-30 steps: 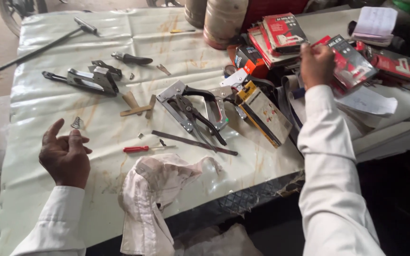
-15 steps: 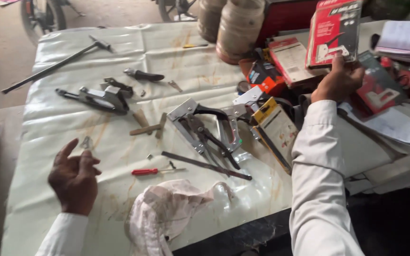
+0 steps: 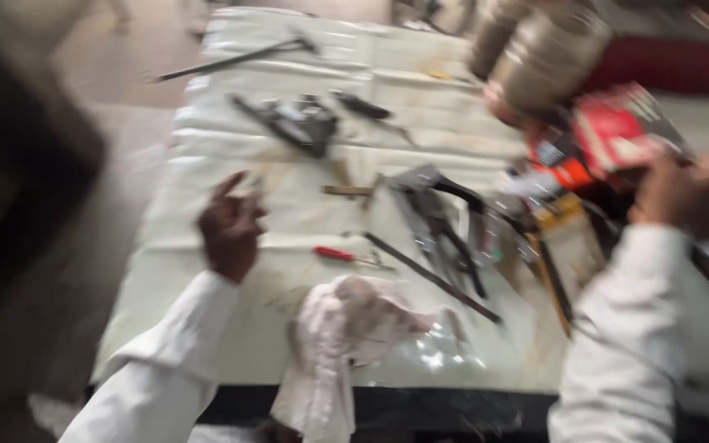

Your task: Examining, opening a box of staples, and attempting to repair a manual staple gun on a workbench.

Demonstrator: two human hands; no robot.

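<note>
red flat packet point(image 3: 621, 131) tilts up-left, gripped by the right hand point(image 3: 670, 193); left hand point(image 3: 230, 226) hovers open, empty.

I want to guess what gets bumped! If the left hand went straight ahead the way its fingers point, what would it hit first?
Probably the dark clamp-like tool, up the table from the left hand. Only bare white table cover seems to lie between, but blur makes this uncertain.
</note>
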